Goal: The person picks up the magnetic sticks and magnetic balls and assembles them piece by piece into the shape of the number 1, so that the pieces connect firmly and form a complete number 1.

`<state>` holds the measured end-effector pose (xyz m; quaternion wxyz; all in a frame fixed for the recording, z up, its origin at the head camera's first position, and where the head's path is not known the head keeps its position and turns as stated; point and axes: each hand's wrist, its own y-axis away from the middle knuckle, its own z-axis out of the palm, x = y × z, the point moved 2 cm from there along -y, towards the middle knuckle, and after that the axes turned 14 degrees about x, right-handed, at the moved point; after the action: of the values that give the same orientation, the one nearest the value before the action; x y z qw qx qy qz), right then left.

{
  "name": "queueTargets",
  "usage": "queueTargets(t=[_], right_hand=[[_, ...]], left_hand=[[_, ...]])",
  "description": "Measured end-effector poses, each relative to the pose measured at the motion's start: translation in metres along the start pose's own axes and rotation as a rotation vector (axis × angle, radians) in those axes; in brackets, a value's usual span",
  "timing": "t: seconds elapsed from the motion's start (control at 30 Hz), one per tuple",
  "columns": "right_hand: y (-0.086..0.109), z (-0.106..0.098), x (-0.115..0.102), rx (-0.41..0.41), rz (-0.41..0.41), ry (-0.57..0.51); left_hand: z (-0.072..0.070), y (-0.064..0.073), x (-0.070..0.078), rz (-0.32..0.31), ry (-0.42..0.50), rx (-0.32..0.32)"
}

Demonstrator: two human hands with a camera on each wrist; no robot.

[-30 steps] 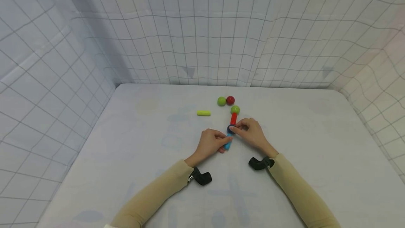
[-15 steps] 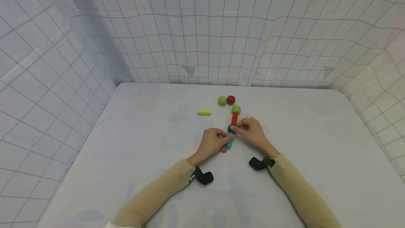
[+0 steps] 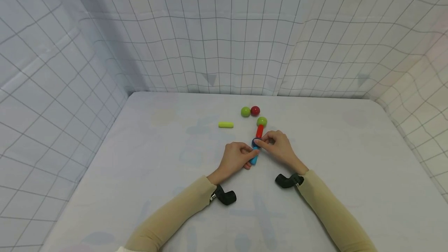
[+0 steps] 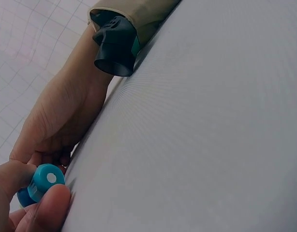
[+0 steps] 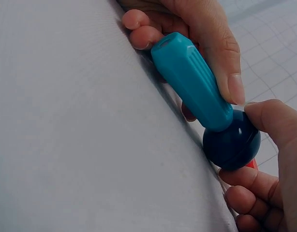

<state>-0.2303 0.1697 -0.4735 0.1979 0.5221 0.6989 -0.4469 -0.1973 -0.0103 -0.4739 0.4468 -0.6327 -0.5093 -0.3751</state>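
Note:
My left hand (image 3: 235,156) pinches a light blue faceted rod (image 5: 192,82) between thumb and fingers. A dark blue ball (image 5: 231,140) meets the rod's far end, and my right hand (image 3: 279,147) grips that ball with thumb and fingertips. In the head view a red rod (image 3: 259,131) runs on from the ball, with a green ball (image 3: 261,121) at its far end, so all four pieces form one line. The left wrist view shows the blue rod's end face (image 4: 48,178) with a pale round spot, between my thumb and finger.
A second green ball (image 3: 245,111) and a dark red ball (image 3: 255,111) sit side by side farther back on the white table (image 3: 168,135). A yellow-green rod (image 3: 225,125) lies to their front left. Gridded white sheets (image 3: 224,34) wall the back and sides.
Both hands keep their holds on the blue rod and dark blue ball. The left hand and the line of pieces have shifted very slightly right; the rest looks the same.

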Motion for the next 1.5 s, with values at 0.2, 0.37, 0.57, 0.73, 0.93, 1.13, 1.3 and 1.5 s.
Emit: queueTargets(t=[0.2,0.37,0.57,0.73,0.93,1.13,1.3,1.5], right_hand=[[0.0002,0.0002,-0.0002,0.003,-0.011,-0.005],[-0.0002,0.0004,0.0,0.004,-0.023,-0.011],[-0.0004,0.0004,0.0008,0.005,-0.026,-0.021],[-0.0002,0.0005,0.0018,0.002,-0.014,-0.007],[-0.0002,0.0003,0.0013,0.002,-0.002,0.004],[0.0002,-0.0001,0.0006,0.003,0.015,0.006],[0.0003,-0.0003,0.0017,0.006,0.027,0.011],[0.0001,0.0002,0.0037,0.007,0.033,0.008]], left_hand=[[0.0001,0.0001,-0.0021,-0.005,-0.007,-0.014],[0.0002,0.0,-0.0041,-0.009,-0.015,-0.021],[-0.0008,-0.0007,-0.003,-0.011,-0.007,-0.026],[-0.0011,-0.0009,-0.0023,-0.029,-0.001,-0.027],[-0.0008,-0.0003,-0.0026,-0.039,0.008,-0.027],[-0.0005,-0.0005,-0.0024,-0.037,0.007,-0.03],[-0.0002,-0.0009,-0.0027,-0.025,-0.003,-0.032],[-0.0002,-0.0009,-0.0028,-0.014,-0.021,-0.035]])
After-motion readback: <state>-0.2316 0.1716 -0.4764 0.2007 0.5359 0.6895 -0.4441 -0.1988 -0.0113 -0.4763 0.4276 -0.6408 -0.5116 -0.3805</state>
